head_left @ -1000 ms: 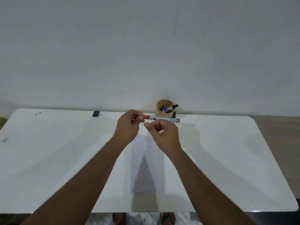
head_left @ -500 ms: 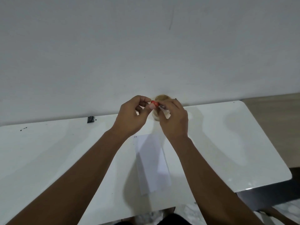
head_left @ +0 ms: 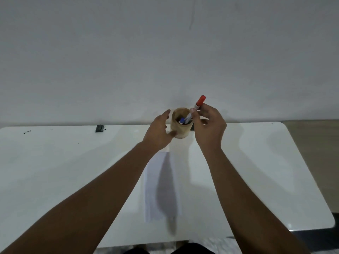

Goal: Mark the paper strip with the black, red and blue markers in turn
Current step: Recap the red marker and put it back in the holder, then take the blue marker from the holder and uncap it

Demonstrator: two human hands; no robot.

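Note:
My right hand (head_left: 209,123) holds the red marker (head_left: 197,105) tilted, capped red end up, lower end inside the mouth of the tan holder cup (head_left: 180,130) at the table's far edge. A blue marker cap (head_left: 182,121) shows inside the cup. Just left of the cup is my left hand (head_left: 158,131), fingers spread, thumb near the cup's base; whether it touches is unclear. The white paper strip (head_left: 152,184) lies lengthwise on the table below the cup, partly shadowed by my arms. No black marker can be made out.
The white table (head_left: 55,171) reaches the grey wall (head_left: 165,52). A small black object (head_left: 99,128) sits at the far edge on the left, with dark specks (head_left: 27,132) further left. Wooden floor (head_left: 315,143) lies beyond the right edge.
Both hands held the red marker together over the strip; now my left hand has let go and opened beside the cup, and my right hand has tipped the marker into the cup.

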